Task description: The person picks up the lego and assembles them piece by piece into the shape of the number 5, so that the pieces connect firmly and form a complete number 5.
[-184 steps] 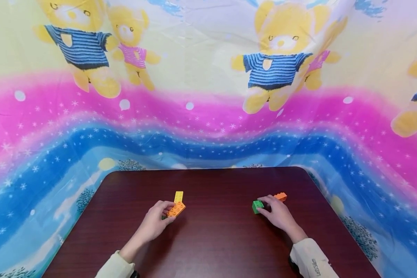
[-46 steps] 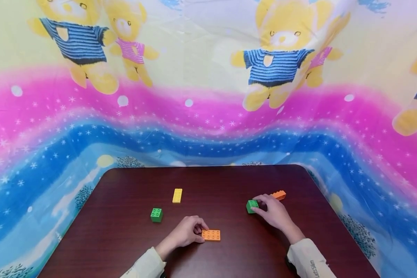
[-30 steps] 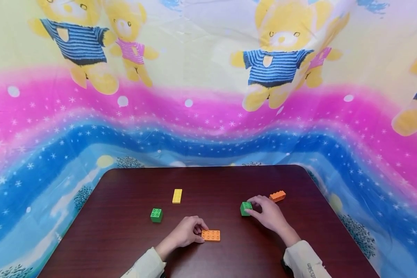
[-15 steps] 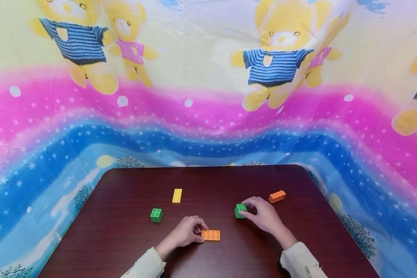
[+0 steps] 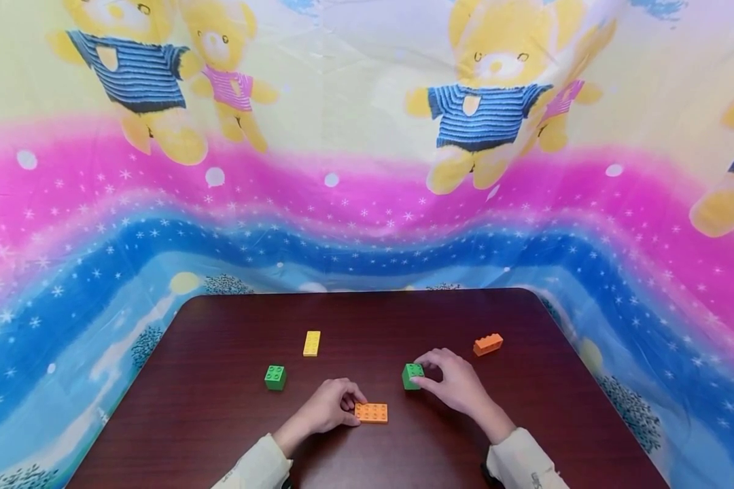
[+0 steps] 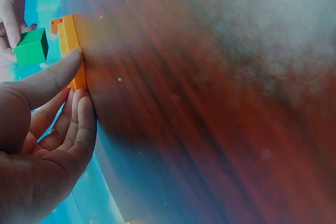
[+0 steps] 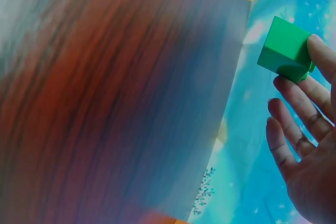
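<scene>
Near the front middle of the table lies a flat orange building brick [image 5: 372, 413] with studs on top. My left hand [image 5: 330, 406] pinches its left end between thumb and fingers; the left wrist view shows the thumb [image 6: 58, 74] on the brick's face. To the right and a little farther back, my right hand [image 5: 455, 384] holds a square green brick [image 5: 412, 376] between thumb and forefinger. In the right wrist view that green brick [image 7: 286, 48] is off the table, and the other fingers are spread below it.
A second green brick [image 5: 275, 377] stands on the dark wooden table [image 5: 232, 435] to the left. Behind it lies a flat yellow brick [image 5: 311, 343]. At the back right is a long orange brick [image 5: 488, 344]. A printed bear curtain [image 5: 367, 224] hangs round the table.
Earlier the left hand set the flat orange brick down at the front middle, leaving one green brick behind. The right hand has carried its green brick leftward, away from the long orange brick.
</scene>
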The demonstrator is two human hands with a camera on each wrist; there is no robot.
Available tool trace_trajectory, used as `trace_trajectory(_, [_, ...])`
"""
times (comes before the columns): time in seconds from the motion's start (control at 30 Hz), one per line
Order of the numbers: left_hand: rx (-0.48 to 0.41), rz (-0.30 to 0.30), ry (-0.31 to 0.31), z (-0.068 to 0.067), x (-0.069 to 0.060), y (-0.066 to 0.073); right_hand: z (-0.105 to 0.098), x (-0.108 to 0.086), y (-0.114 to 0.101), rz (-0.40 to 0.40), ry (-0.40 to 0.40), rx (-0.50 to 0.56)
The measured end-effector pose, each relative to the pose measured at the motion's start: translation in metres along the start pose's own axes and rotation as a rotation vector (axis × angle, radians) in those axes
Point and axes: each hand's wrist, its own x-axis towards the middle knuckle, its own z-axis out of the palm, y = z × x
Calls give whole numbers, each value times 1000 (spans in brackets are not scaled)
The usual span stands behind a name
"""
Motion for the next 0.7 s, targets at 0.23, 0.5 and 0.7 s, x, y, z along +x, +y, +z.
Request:
trace_trajectory(0.23, [3, 2, 0, 0, 1, -1, 5, -2, -9, -31, -12, -13])
trace_trajectory(0.5, [0, -34, -6, 1, 2, -3, 10, -6, -18, -60, -30, -13])
trace_trajectory(0.7, [7, -23, 0, 1, 2, -3, 14, -8, -23, -89, -42, -11])
